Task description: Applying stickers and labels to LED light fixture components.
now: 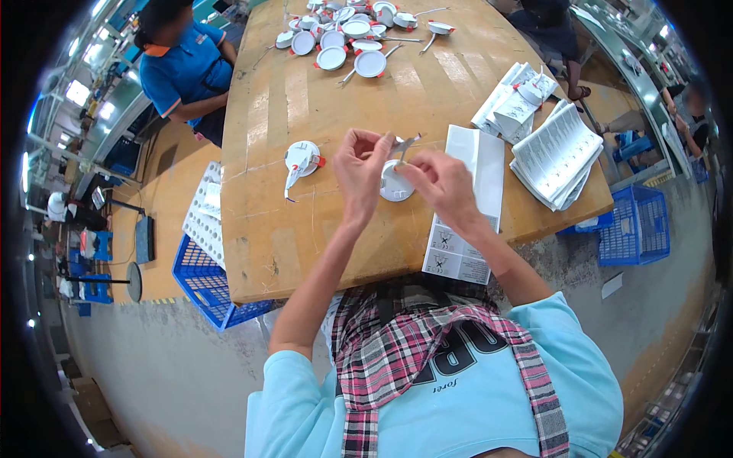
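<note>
A round white downlight (396, 187) lies on the table in front of me, partly hidden by my hands. My left hand (362, 172) pinches its short grey-white cable (408, 143) between thumb and fingers, with the cable's end sticking out to the right. Close beside it, my right hand (443, 187) has thumb and forefinger pressed together at the lower part of that cable, just above the lamp. To the left of my hands rests another white downlight (302, 158) with red clips and a cable toward me.
Many white downlights (356, 29) are heaped at the table's far end. A printed white sheet (473, 172) and stacks of folded leaflets (556, 156) lie to the right. Blue crates (632, 225) stand beside the table. A person in a blue shirt (183, 65) is at far left.
</note>
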Available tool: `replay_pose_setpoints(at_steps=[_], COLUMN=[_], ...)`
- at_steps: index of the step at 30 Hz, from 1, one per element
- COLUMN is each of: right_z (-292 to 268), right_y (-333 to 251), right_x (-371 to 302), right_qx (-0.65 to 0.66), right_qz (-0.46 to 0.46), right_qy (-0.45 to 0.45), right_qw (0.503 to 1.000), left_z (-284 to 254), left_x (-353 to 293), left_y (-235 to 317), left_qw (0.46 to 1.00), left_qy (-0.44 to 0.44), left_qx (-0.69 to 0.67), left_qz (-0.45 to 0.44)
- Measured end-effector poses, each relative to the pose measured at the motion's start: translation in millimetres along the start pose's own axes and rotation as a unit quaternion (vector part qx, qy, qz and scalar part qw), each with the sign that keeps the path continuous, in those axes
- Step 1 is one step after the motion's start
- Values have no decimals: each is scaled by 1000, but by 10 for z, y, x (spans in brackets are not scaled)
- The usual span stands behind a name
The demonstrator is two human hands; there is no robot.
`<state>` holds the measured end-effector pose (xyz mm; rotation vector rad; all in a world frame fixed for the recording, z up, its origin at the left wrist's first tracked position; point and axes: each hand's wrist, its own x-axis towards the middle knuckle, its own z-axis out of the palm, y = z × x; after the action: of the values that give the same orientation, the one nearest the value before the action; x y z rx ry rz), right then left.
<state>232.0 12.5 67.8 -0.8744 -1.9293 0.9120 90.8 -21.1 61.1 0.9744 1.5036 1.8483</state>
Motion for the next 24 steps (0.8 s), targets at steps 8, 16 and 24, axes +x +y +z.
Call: replay_pose_setpoints(at_steps=[8, 16, 24], right_z=[76, -22, -77], right_y=[-27, -103, -211], right_x=[-8, 41, 144], right_qx=[148, -22, -10], right_qz=[118, 79, 119], right_qy=[-84, -180, -210], right_qw=[978, 980, 970], left_z=[-141, -433, -176], left_x=[-191, 317, 701], left_y=[-4, -332, -687], left_qw=[996, 991, 950], left_qy=[-72, -100, -257], left_qx=[32, -12, -124], left_qz=[32, -91, -131])
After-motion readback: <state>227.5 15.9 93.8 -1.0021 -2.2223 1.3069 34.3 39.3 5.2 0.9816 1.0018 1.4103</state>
